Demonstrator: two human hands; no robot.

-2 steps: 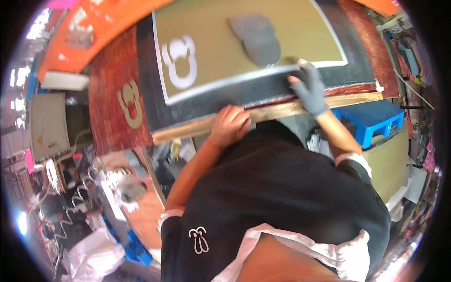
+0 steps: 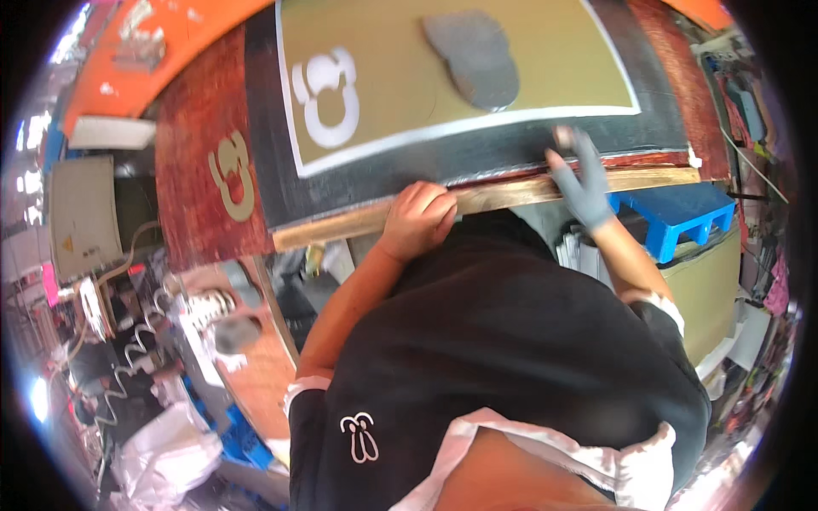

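My bare left hand point(image 2: 419, 217) is closed over the wooden strip point(image 2: 341, 226) along the near edge of a work board. My right hand point(image 2: 586, 179), in a grey glove with bare fingertips showing, is open near the same edge, over the black border point(image 2: 383, 180) of an olive panel point(image 2: 392, 77). Its thumb and fingers are apart, with nothing visible in them; whether it touches the border I cannot tell. On the panel, beyond my hands, lies a flat grey sole-shaped piece point(image 2: 475, 60). A white rounded figure point(image 2: 342, 128) shows at the panel's left.
Left of the border is a mottled red surface point(image 2: 192, 170) with a beige figure point(image 2: 239, 204). A blue pallet-like stand point(image 2: 682, 213) is at the right, below the board. Lower left are a side table point(image 2: 256, 375) with grey pieces and a white plastic bag point(image 2: 166, 451).
My right hand has drawn back toward me and slightly right, away from the grey piece. My left hand stays on the wooden strip. The view has shifted a little.
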